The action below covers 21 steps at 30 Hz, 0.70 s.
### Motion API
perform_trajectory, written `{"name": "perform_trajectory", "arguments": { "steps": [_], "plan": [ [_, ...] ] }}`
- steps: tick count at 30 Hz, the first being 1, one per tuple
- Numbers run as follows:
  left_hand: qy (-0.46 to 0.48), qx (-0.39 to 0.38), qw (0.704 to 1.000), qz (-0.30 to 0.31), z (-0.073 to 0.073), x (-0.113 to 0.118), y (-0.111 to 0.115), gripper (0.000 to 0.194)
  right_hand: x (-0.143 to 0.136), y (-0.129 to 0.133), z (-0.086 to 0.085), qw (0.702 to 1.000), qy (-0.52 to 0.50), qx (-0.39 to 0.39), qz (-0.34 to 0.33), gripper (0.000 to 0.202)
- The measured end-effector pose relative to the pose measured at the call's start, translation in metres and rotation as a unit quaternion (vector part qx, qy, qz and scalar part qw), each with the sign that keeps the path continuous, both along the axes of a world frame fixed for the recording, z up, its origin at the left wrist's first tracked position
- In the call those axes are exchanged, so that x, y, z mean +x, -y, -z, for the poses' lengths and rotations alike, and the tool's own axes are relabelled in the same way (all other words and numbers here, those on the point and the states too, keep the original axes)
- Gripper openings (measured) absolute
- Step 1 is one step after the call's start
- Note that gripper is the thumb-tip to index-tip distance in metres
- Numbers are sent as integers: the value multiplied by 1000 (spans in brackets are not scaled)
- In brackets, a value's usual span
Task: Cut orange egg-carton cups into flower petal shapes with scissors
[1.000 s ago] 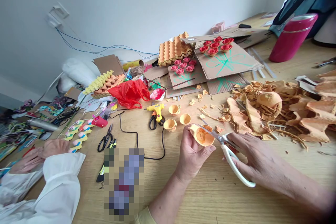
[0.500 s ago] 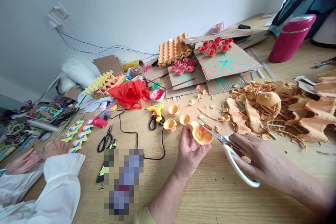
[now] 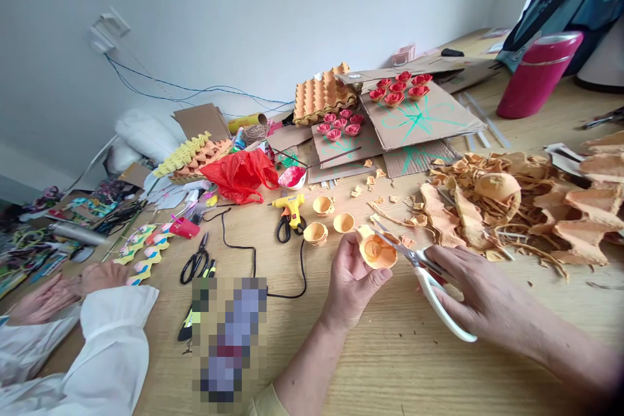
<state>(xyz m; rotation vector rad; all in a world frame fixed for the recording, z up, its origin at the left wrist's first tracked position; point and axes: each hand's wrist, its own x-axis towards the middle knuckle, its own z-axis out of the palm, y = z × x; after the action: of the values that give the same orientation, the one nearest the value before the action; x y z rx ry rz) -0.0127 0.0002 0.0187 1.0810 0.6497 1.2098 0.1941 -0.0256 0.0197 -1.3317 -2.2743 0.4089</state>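
Observation:
My left hand [image 3: 355, 283] is closed round an orange egg-carton cup [image 3: 376, 255], its hollow side facing up. In my right hand [image 3: 480, 292] is a pair of scissors [image 3: 446, 309] with white handles. The scissor blades point left and lie across the cup's far right rim, slightly parted. Just beyond my left hand stand other cut cups: one cup [image 3: 344, 222], a layered cup [image 3: 316, 233] and another layered cup [image 3: 324, 205]. Small orange scraps [image 3: 381, 174] lie on the table behind them.
A yellow glue gun [image 3: 290, 209] with a black cord, black scissors [image 3: 195, 261] and a red bag [image 3: 241, 174] lie left. Cardboard sheets [image 3: 424, 118] hold red paper flowers. Carton offcuts [image 3: 441, 214] and a pink bottle [image 3: 540, 76] are right. Another person's hands [image 3: 73, 286] rest at far left.
The cup in my left hand has shifted slightly right. The scissors have moved a little left and up along its rim, and their handle loops sit a bit closer in.

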Motion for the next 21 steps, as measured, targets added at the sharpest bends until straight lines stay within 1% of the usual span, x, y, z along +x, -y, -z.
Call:
{"name": "perform_trajectory", "arguments": {
  "steps": [7, 11, 14, 18, 21],
  "plan": [
    [-16, -30, 999, -15, 0, 0, 2, 47, -1, 2, -1, 1000, -21, -20, -1, 21],
    [-16, -34, 999, -8, -2, 0, 2, 47, -3, 2, -1, 999, -28, -30, -1, 21],
    [-14, -34, 999, 11, -1, 0, 1, 46, -2, 0, 2, 999, -32, -25, 1, 19],
    [-14, -29, 998, 61, 1, -2, -2, 44, 0, -1, 3, 1000, -25, -18, 4, 18],
    [-16, -26, 997, 72, 2, -4, -4, 45, 0, 0, 2, 1000, -15, -17, 5, 15]
  ]
}}
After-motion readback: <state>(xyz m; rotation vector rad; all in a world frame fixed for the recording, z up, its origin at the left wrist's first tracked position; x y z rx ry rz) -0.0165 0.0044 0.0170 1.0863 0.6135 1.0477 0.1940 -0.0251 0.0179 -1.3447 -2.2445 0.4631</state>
